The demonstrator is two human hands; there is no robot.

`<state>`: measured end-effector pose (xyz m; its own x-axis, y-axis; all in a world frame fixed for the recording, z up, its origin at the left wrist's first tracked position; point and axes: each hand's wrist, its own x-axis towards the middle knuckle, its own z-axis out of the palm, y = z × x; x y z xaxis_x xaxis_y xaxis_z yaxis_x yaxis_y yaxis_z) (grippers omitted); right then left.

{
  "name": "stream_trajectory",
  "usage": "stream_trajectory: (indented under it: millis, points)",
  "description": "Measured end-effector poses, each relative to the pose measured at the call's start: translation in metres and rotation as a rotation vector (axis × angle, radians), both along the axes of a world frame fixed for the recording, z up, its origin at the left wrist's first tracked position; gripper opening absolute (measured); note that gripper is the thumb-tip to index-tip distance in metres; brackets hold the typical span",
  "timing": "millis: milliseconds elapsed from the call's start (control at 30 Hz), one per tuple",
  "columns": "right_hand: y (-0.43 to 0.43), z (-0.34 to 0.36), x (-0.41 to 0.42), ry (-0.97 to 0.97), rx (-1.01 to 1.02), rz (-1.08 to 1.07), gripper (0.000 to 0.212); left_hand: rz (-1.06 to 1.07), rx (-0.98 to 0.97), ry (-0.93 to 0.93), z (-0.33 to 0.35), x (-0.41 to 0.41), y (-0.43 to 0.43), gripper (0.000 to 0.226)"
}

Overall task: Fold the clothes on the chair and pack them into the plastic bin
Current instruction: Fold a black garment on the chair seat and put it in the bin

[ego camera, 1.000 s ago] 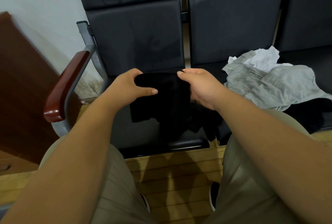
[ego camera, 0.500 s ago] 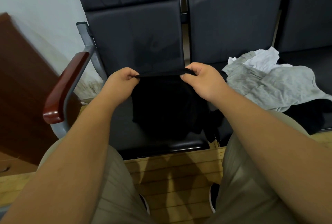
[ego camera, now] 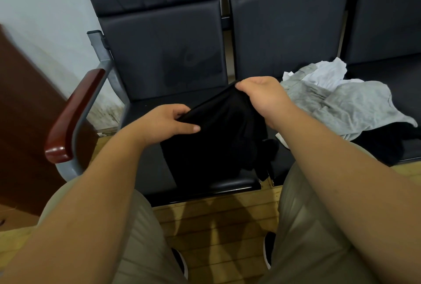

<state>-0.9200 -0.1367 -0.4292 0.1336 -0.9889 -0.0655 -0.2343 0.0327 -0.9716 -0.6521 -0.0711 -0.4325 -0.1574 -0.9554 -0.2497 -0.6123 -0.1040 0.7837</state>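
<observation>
Black garment (ego camera: 216, 138): held over the end chair seat (ego camera: 150, 165), top edge slanting up to the right, lower part draping onto that seat. Left hand (ego camera: 168, 124): thumb and fingers pinching the garment's lower left corner. Right hand (ego camera: 264, 94): curled round its raised right corner, toward the seat's back. Grey garment (ego camera: 355, 110) and white garment (ego camera: 328, 74): heaped right of the seat. Red armrest (ego camera: 75, 115): left of it.

Dim, soft indoor light; wide-angle bending at edges, slight blur.
</observation>
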Motion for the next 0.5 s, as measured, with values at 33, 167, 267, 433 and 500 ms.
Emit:
stream_trajectory:
  millis: [33, 167, 267, 433, 500]
  points:
    - [-0.002, -0.001, -0.002, 0.03, -0.037, 0.004, 0.036, 0.034, -0.021, -0.095, -0.001, 0.007, -0.002, 0.021]
    - [-0.008, -0.005, -0.008, 0.273, -0.205, -0.005, 0.026, 0.121, -0.043, -0.404, -0.002, 0.03, -0.002, 0.019]
    - [-0.013, -0.009, -0.016, 0.386, -0.274, -0.023, 0.02, 0.185, -0.057, -0.392, -0.001, 0.038, 0.001, 0.017]
    - [-0.02, -0.022, -0.031, 0.244, -0.103, 0.134, 0.015, 0.273, -0.073, -0.235, 0.006, 0.043, 0.005, 0.02]
    - [-0.013, -0.019, -0.036, 0.148, -0.013, 0.307, 0.022, 0.314, -0.087, -0.109, 0.009, 0.041, 0.007, 0.017]
